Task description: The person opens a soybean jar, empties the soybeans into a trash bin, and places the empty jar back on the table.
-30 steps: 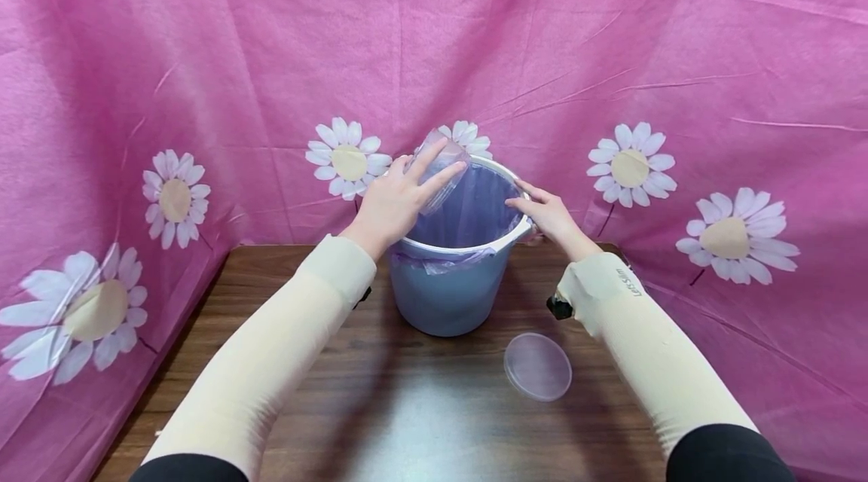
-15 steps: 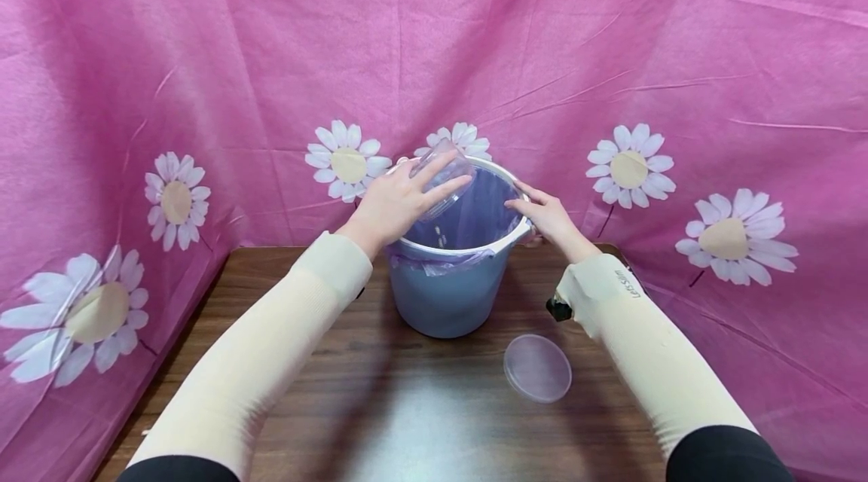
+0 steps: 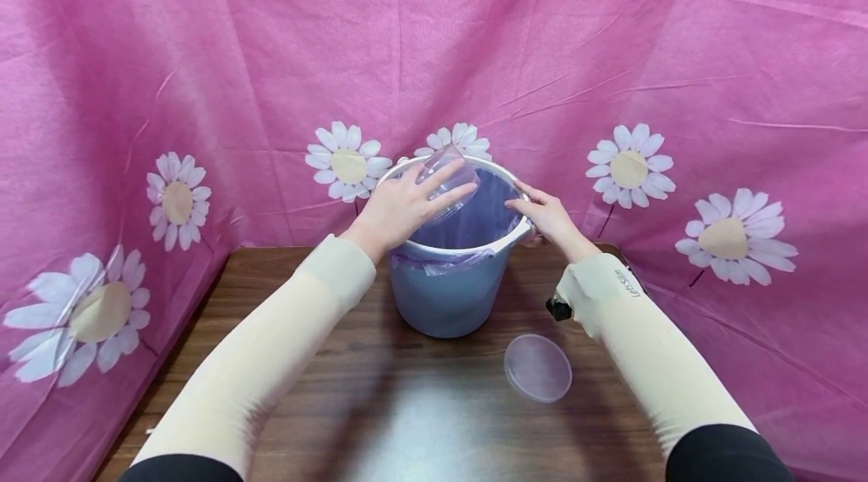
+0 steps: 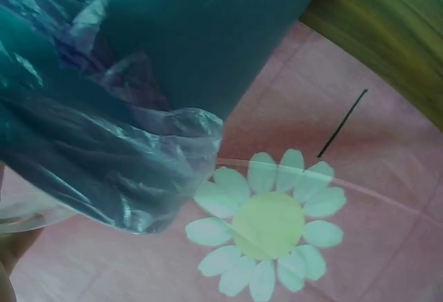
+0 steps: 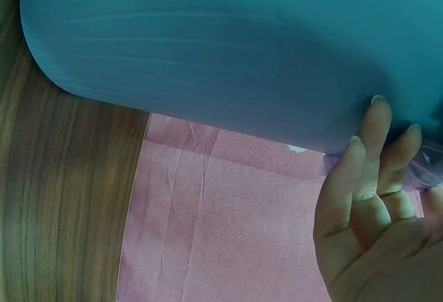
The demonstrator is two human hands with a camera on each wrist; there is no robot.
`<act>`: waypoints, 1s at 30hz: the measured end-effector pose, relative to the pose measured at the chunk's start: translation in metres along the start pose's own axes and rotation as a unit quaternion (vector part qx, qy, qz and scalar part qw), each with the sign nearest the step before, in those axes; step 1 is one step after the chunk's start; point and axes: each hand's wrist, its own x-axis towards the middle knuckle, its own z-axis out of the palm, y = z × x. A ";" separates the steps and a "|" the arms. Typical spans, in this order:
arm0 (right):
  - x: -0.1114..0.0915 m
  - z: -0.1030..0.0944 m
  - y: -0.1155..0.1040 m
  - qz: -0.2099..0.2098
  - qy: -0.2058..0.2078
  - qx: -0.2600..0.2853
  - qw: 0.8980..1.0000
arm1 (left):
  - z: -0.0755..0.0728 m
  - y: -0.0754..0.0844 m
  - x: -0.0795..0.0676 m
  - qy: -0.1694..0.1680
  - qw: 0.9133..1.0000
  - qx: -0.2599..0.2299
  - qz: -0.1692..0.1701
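Observation:
My left hand (image 3: 393, 211) grips a clear plastic tub (image 3: 444, 157), tipped over the mouth of a grey-blue bucket (image 3: 444, 301). The tub's contents cannot be made out. A thin purple plastic bag (image 3: 447, 263) lines the bucket and folds over its white rim. On the right side of the bucket, my right hand (image 3: 552, 218) holds the rim, thumb at the inside edge. In the right wrist view, several fingers of that hand touch the bucket's outer wall (image 5: 208, 52). The bucket's bottom inside is hidden. A round clear lid (image 3: 538, 367) lies flat on the table.
The bucket stands upright toward the back of a brown wooden table (image 3: 312, 407). A pink cloth (image 3: 271, 53) with white daisies hangs close behind and at both sides. A tiny white bit (image 3: 150, 431) lies near the table's left edge.
The tub and my left hand have come slightly lower, with the tub still tilted. Small pale bits seen falling from it half a second ago are out of sight. The right hand stays put.

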 end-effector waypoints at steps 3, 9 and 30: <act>0.000 0.000 0.000 0.002 0.000 -0.003 1.000 | 0.000 -0.001 -0.001 0.005 1.000 0.001 -0.003; 0.000 -0.002 0.000 -0.001 0.003 0.002 1.000 | -0.004 0.000 0.000 0.019 0.998 -0.026 -0.047; -0.001 0.000 0.001 -0.003 0.012 -0.008 1.000 | -0.029 0.043 -0.031 0.147 0.922 -0.192 -0.303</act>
